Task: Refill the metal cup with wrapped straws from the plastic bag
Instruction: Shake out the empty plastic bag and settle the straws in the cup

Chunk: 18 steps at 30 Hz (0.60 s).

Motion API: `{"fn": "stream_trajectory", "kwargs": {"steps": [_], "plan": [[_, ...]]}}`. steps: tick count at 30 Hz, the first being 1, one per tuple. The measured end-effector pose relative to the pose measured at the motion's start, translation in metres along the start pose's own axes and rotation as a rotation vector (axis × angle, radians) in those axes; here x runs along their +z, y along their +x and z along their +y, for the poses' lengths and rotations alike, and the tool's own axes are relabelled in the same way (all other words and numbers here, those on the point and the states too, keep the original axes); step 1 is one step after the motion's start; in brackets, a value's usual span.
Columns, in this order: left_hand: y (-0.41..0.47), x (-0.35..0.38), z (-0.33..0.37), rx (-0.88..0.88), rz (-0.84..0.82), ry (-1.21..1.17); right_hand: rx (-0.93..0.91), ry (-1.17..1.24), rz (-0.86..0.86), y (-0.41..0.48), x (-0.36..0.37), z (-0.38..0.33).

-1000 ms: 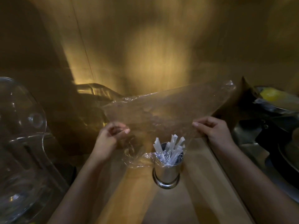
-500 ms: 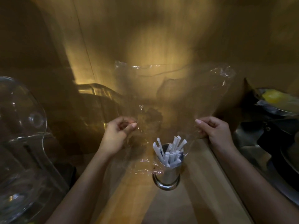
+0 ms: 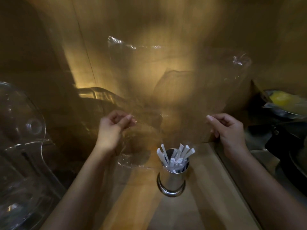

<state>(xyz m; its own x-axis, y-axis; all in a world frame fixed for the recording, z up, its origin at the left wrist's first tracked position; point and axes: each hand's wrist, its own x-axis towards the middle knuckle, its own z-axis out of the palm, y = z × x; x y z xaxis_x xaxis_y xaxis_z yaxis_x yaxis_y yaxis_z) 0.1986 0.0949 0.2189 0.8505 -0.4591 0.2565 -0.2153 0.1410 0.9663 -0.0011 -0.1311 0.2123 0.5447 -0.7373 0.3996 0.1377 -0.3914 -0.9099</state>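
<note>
So the metal cup point(image 3: 172, 177) sits low and centre in the frame on the wooden worktop point(image 3: 204, 205), already stuffed with wrapped straws point(image 3: 176, 156) that fan out above its rim. The plastic bag point(image 3: 179, 90) is held up in mid-frame, just behind and above the cup. The left hand point(image 3: 113, 128) pinches its left edge between thumb and fingers, and the right hand point(image 3: 227, 128) pinches the right edge the same way. I can't see any straws left inside it, so my guess is the pour is basically done and this is the shake-out or check.

If it were me: keep both pinches firm but light, since thin film slides out of dry fingers. Keep the bag's lower edge over the cup mouth so a straggler drops in rather than onto the wood. Don't let the bag brush the straw tips either. They lean loosely and would tip out.

Materials: the bag is clear, floppy, crinkly film that only shows by its glints. The cup is shiny steel, a straight cylinder with a thicker ring at the base, probably stable. The straw wrappers are matte white paper with flat ends. At the far left there's a clear moulded plastic chair point(image 3: 21, 146), glossy and curved.
</note>
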Motion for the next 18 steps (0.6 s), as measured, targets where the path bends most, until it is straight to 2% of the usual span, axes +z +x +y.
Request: {"fn": "stream_trajectory", "kwargs": {"steps": [10, 13, 18], "plan": [[0.009, -0.015, 0.049, 0.129, 0.165, -0.102, 0.011, 0.12, -0.011, 0.008, -0.003, -0.008], [0.006, -0.017, 0.058, 0.15, 0.178, -0.085, 0.04, 0.066, -0.026, 0.007, -0.005, 0.005], [-0.002, -0.029, 0.073, 0.201, 0.227, -0.08, 0.196, -0.077, -0.026, -0.003, -0.006, 0.045]]}}
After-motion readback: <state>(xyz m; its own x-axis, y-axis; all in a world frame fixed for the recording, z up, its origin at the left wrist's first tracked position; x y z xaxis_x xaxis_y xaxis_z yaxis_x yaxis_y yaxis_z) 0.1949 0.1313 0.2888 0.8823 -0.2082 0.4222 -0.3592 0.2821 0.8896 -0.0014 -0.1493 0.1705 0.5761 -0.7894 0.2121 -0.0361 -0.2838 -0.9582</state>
